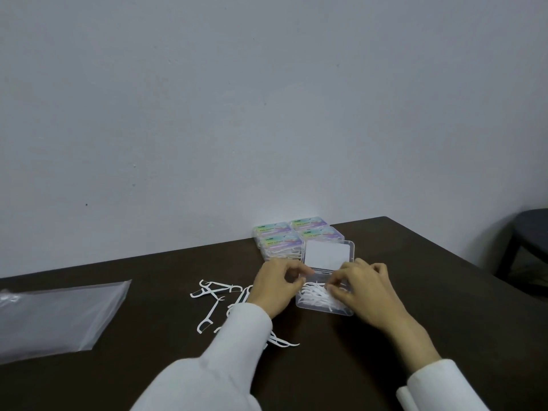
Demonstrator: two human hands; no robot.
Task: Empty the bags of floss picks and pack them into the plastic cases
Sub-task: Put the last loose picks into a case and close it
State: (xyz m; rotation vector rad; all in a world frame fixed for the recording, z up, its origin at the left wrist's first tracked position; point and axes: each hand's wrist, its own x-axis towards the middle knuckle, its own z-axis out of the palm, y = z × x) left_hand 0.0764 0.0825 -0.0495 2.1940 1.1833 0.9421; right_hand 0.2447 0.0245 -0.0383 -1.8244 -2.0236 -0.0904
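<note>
Two hands were seen low in the middle of the frame, over a dark brown table (415, 292). An open clear case (326, 305) was placed between them, a little right of the middle. Its lid (327, 256) was tipped up at the back, with a white label on it. A heap of white floss picks (314, 295) was packed inside the case.

The left hand (274, 287) was held at the left edge of the case, with its fingers curled in toward the thumb. Whether something was pinched there could not be told. The right hand (360, 287) was bent over the right side of the case, and its fingertips (332, 287) were pressed down among the picks. Whether a pick was gripped could not be told. Both arms were covered by white sleeves (225, 360).

More loose picks (213, 292) were scattered on the table just left of the left hand, and some were hidden under the left sleeve.

Four closed cases (292, 235) with colourful labels were stacked just behind the open case, near the wall (267, 99).

A flat clear bag (56, 315) was laid at the left edge of the frame, well apart from the hands.

A dark stool (527, 244) was seen at the right edge.
</note>
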